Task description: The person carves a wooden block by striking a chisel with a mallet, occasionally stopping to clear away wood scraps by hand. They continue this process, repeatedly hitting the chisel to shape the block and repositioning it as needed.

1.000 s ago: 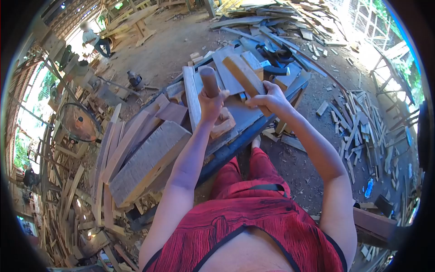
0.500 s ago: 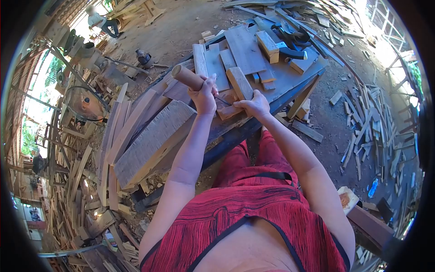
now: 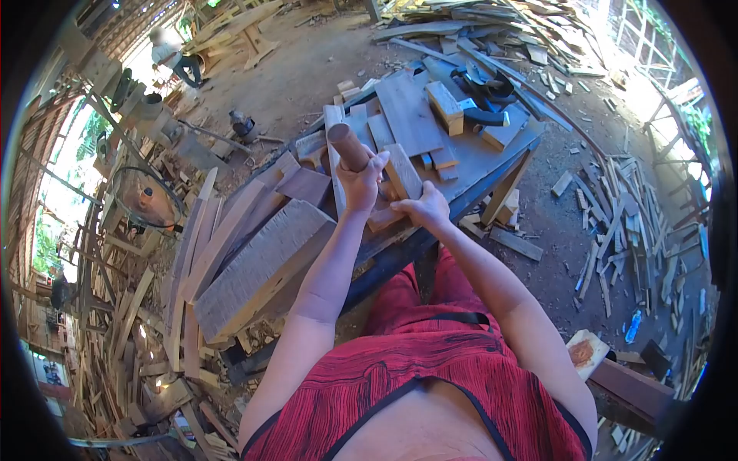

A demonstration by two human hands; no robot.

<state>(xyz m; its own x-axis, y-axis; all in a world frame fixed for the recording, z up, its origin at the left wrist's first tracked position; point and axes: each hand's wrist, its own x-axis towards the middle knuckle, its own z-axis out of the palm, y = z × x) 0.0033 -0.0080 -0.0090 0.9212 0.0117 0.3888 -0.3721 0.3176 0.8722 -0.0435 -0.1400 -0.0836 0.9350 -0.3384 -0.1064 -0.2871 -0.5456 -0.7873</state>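
My left hand [image 3: 363, 183] is closed around a thick, round wooden handle [image 3: 348, 147], held with its blunt end tilted up. The tool's working end is hidden by my hand. Close beside it, my right hand [image 3: 427, 206] grips the near end of a rectangular wooden block [image 3: 403, 173], thumb toward the left hand. Below both hands a reddish-brown wood piece [image 3: 384, 220] lies at the near edge of the workbench [image 3: 480, 178], partly covered by my fingers.
On the bench are flat boards [image 3: 407, 115], a pale block [image 3: 444, 107] and a saw with a dark handle [image 3: 486, 117]. A large rough plank [image 3: 265, 265] lies left. Wood scraps [image 3: 623, 219] cover the ground to the right. Another person [image 3: 173, 60] sits far back left.
The round handle has swung to the right and stands more upright, its top closer to the block. My left hand has shifted slightly right. The whole view has tilted a little.
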